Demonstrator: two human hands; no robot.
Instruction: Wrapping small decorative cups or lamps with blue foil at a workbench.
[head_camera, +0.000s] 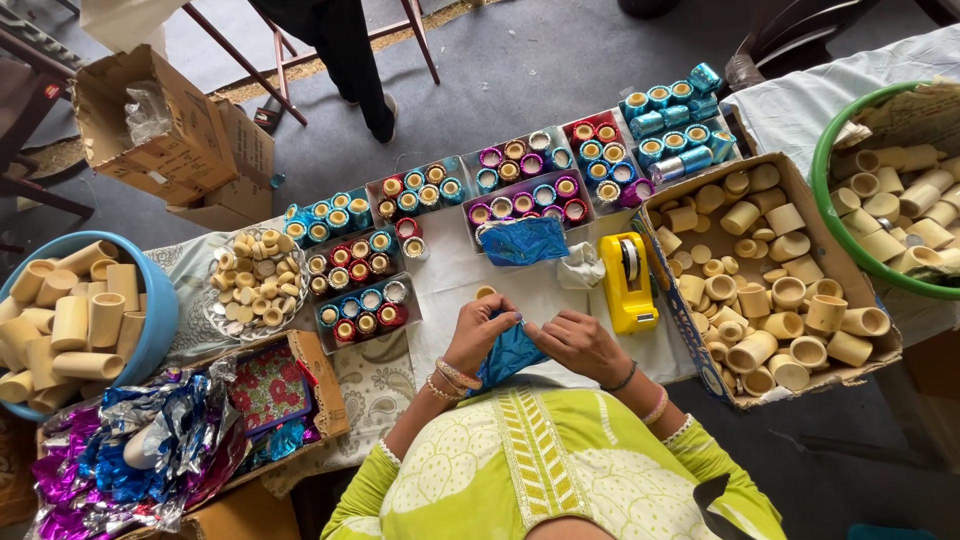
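At my far left sits a blue bowl (160, 325) heaped with plain beige tubes (70, 320), most lying on their sides. Just near of it, a cardboard box (325, 395) holds crumpled foil sheets (130, 455) in silver, purple and blue, spilling over its near edge, with a red flowered card lying in the box beside them. Beyond the bowl, off the table on the floor, stands a brown carton (165, 125), and a person's dark trouser legs show past it.

Next along, a clear plate (258, 285) carries short beige rings piled loosely. To its right, small trays (365, 312) are packed with rings already wrapped in red, blue and silver foil, standing open end up. Farther back, more trays (525, 185) run in a row, filled with wrapped rings in teal, purple and red. A loose blue foil sheet (523, 240) lies just near of them.

In the middle, close to my body, my left hand (478, 332) and right hand (580, 345) are both closed on a piece of blue foil (508, 352), fingers pinching it from either side, over the white cloth (450, 275). One bare ring lies on the cloth just beyond my left hand.

Right of my hands stands a yellow tape dispenser (627, 280). Beside it, a large cardboard box (815, 215) is filled with beige rings and short tubes of mixed heights. At the far right, a green tub (825, 205) holds more beige tubes.
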